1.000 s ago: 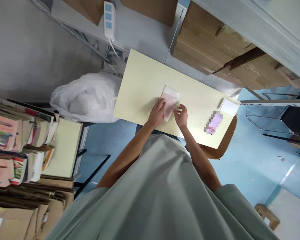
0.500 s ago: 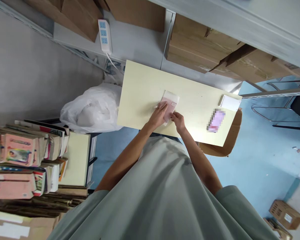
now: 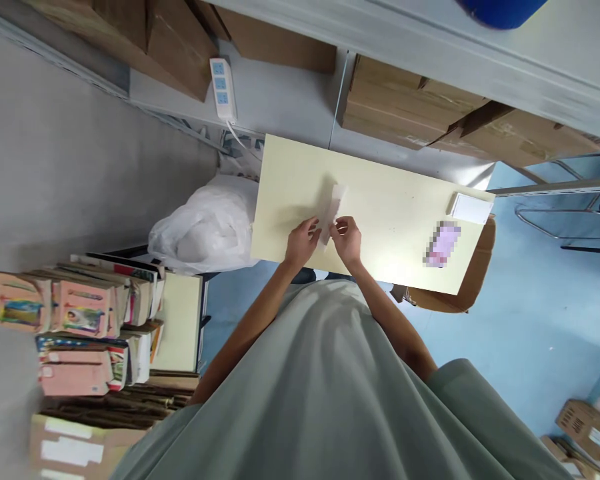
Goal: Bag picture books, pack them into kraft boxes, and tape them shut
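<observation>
A flat pink-and-white packet (image 3: 332, 212), perhaps paper or plastic film, is tipped up on its side above the cream tabletop (image 3: 380, 180), so only a narrow strip of it shows. My right hand (image 3: 347, 239) pinches its near end from the right. On the other side, my left hand (image 3: 303, 241) has its fingers curled with the tips at the packet's left edge; how firmly they grip is hard to make out. Farther right on the table lie a pixelated purple item (image 3: 443, 245) and a white box or stack of cards (image 3: 471, 208).
A white plastic bag (image 3: 205, 227) bulges against the table's left end. Books (image 3: 87, 310) are stacked at the lower left. Behind the table are a power strip (image 3: 223, 90) and cardboard boxes (image 3: 405, 100); an open carton (image 3: 473, 280) stands below the right end.
The packet lay nearly flat under my left hand and now stands tilted, edge towards me. My left hand has slid off its face to the left side. The camera view has shifted slightly.
</observation>
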Demonstrator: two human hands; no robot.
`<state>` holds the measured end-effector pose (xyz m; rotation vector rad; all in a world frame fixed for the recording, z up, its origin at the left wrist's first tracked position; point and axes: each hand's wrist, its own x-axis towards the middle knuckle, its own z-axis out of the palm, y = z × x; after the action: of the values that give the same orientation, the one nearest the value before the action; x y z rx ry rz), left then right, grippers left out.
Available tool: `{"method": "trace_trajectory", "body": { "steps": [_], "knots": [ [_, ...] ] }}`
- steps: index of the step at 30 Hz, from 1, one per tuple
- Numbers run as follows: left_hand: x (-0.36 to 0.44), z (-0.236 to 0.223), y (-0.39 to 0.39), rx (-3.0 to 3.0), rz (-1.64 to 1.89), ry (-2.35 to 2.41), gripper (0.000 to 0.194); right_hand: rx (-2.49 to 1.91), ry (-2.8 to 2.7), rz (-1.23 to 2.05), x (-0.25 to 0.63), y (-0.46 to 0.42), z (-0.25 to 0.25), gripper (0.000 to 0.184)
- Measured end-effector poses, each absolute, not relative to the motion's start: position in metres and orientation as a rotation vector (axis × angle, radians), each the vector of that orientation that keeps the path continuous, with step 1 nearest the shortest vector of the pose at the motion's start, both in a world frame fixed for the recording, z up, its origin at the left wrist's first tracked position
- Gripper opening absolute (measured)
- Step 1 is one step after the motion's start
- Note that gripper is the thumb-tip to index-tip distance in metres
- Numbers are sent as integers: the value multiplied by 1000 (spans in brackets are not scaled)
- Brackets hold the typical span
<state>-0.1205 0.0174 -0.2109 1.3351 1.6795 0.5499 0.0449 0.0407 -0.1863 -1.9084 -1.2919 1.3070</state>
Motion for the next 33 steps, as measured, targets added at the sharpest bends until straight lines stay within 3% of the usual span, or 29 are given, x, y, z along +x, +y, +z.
{"method": "trace_trajectory", "body": {
  "steps": [4, 10, 20, 26, 33],
  "knots": [
    [-149, -210, 8, 1217, 652, 1764, 32, -1882, -1439, 1358, 2, 49, -200, 32],
    [-182, -233, 17, 1395, 429, 1899, 30, -1946, -1636, 1406, -27, 59, -228, 12],
    [-176, -236, 24, 1420, 445, 1775, 49, -2188, -1321, 1192, 30, 40, -218, 35],
    [-185, -239, 29, 1460, 471, 1814, 62, -2232, -1315, 1167, -18, 57, -229, 30],
    [-240, -244, 88, 1478, 396, 1852, 61, -2163, -1372, 1193, -74, 124, -244, 29]
  ]
}}
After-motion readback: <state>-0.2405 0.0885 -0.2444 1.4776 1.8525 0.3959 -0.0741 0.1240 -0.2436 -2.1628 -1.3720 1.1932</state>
